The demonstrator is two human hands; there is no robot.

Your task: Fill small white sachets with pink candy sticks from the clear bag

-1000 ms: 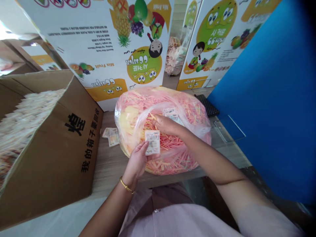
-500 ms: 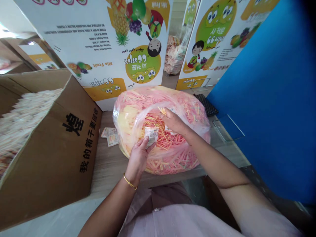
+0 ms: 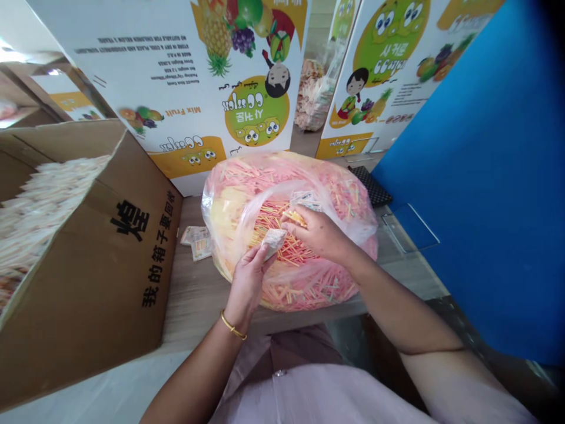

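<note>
A large clear plastic bag [image 3: 229,206], its mouth open, is filled with thin pink and yellow candy sticks [image 3: 293,250]. Over its near left part, my left hand [image 3: 251,274] pinches a small printed packet [image 3: 274,240] between thumb and fingers; the packet is tilted. My right hand [image 3: 315,232] is closed on a few yellow candy sticks [image 3: 295,218], just above and right of that packet. More printed packets [image 3: 305,200] lie on the sticks behind my right hand, partly covered by it.
At left, an open brown carton [image 3: 136,259] holds many filled packets [image 3: 48,206]. Loose packets [image 3: 198,242] rest on the table [image 3: 189,294] beside the bag. White printed cartons [image 3: 176,76] stand behind, a blue panel [image 3: 477,194] at right, with a black patterned object [image 3: 371,185] near it.
My right hand has come down and toward me with the yellow sticks, closer to the packet. The packet in my left hand has tipped over from facing me.
</note>
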